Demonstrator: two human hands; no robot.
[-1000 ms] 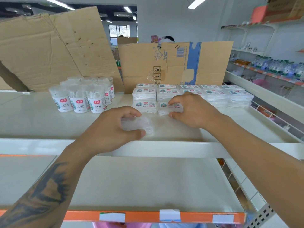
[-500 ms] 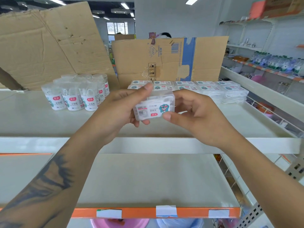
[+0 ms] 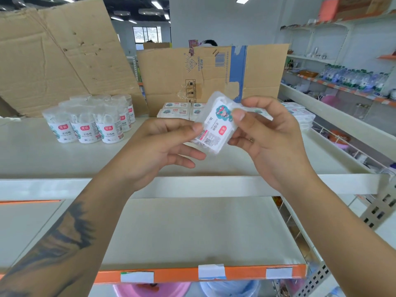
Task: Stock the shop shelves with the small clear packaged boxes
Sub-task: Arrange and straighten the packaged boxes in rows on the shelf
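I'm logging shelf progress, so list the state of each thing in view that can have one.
Small clear box: lifted off the shelf, tilted, label facing the camera.
Left hand: pinches the box's left edge.
Right hand: pinches the box's right edge.
Stacked boxes: lying flat on the top shelf.
Round tubs: upright, grouped on the top shelf.
Lower shelf: bare where visible.
Cardboard sheets: propped upright behind the stock.
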